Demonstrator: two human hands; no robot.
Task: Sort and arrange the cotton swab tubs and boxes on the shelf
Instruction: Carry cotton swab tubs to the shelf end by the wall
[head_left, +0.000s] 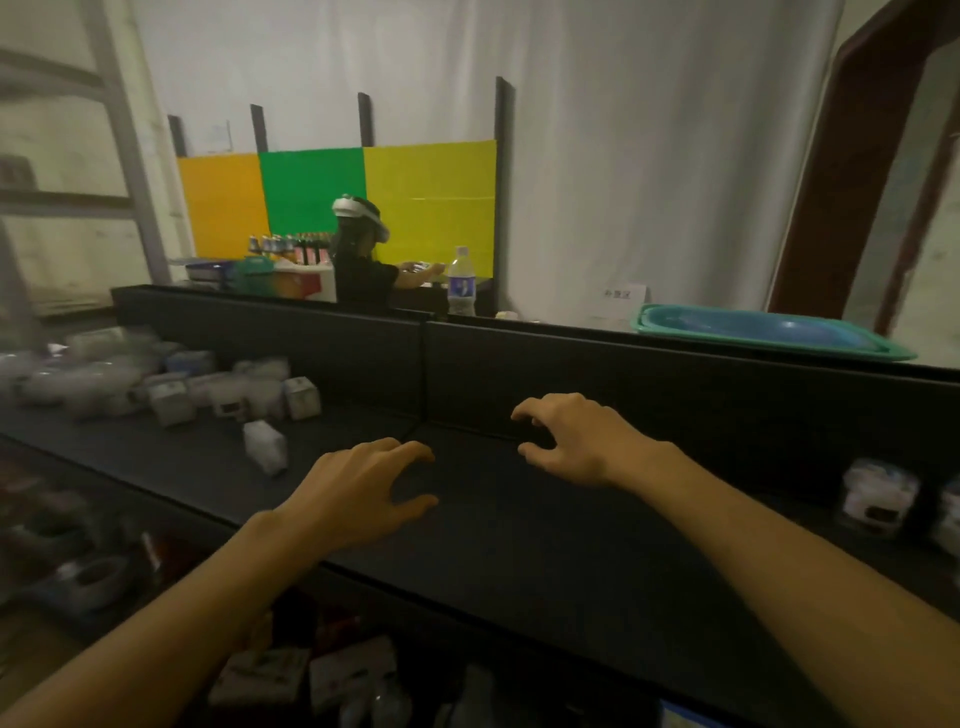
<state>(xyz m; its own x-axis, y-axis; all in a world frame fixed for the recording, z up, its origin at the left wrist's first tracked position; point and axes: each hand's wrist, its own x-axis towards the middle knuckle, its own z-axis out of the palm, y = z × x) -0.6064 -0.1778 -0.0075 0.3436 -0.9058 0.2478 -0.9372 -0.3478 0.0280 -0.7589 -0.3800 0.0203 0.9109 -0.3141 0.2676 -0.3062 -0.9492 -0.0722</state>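
Note:
A black shelf (519, 545) runs across the view. At its left end lies a jumbled heap of white cotton swab boxes and clear tubs (171, 384). One white box (266, 446) stands apart, nearer the middle. At the far right stands a clear tub (878, 496), with another tub (950, 517) cut off by the frame edge. My left hand (358, 491) hovers over the bare middle of the shelf, fingers curled and apart, holding nothing. My right hand (571, 436) hovers close to the back panel, likewise empty with fingers spread.
A black back panel (649, 384) walls the shelf's far side. Behind it sit a green basin (769, 332) and a water bottle (461, 283). A person in a headset (363, 260) works at a far table. Lower shelves hold more boxes (306, 675).

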